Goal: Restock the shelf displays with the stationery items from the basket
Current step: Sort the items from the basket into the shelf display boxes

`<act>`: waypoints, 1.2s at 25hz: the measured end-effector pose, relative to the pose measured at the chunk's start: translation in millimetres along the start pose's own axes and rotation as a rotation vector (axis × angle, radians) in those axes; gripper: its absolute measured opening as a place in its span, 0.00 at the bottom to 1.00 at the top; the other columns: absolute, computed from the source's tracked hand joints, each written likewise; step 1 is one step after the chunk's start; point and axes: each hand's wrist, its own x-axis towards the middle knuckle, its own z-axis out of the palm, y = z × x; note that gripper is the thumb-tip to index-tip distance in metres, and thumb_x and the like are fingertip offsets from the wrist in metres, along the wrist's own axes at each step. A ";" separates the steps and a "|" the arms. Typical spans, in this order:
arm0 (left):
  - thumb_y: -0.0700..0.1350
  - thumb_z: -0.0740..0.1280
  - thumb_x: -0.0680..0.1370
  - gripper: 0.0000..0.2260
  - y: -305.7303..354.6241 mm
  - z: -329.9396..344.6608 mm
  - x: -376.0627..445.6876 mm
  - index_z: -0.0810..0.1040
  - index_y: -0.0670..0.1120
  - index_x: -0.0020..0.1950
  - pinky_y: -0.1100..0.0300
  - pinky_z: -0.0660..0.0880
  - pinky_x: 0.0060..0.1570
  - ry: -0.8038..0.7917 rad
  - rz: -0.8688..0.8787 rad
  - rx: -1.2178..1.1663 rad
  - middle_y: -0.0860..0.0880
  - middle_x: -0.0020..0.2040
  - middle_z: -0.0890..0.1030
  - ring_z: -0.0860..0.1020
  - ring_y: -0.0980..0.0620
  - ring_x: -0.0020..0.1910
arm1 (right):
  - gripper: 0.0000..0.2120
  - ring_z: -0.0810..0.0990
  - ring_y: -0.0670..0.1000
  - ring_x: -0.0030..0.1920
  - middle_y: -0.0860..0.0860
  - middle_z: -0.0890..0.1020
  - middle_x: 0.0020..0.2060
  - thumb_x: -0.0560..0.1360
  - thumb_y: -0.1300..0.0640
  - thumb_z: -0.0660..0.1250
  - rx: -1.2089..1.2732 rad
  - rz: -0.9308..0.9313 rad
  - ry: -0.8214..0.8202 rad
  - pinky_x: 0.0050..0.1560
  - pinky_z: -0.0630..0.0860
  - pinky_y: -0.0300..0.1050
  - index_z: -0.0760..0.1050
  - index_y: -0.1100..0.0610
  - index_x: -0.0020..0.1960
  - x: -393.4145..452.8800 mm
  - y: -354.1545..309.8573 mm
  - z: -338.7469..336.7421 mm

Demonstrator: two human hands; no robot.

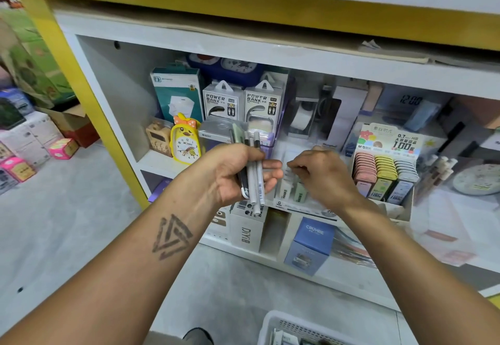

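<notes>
My left hand [238, 174] grips a bundle of pens [253, 166], white and dark barrels pointing up in front of the middle shelf. To its right, my right hand [322, 174] reaches with curled fingers into a clear display tray [292, 195] of small boxed items on the shelf; whether it pinches anything is hidden. A white mesh basket [273, 320] with a few items shows at the bottom edge, below my arms.
The white shelf [151, 160] holds power bank boxes [223, 101], a yellow duck alarm clock [186, 141] and a pencil-lead display [384, 174]. A blue box [311, 244] stands on the lower shelf. Stacked boxes [24, 139] sit on the floor at left.
</notes>
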 end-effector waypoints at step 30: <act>0.34 0.61 0.80 0.05 -50.5 159.5 28.7 0.74 0.34 0.53 0.57 0.81 0.31 -0.284 -0.039 0.036 0.35 0.44 0.85 0.84 0.44 0.34 | 0.03 0.84 0.57 0.38 0.58 0.84 0.38 0.77 0.66 0.70 0.708 0.416 0.626 0.44 0.82 0.49 0.78 0.62 0.50 -120.7 126.0 -152.5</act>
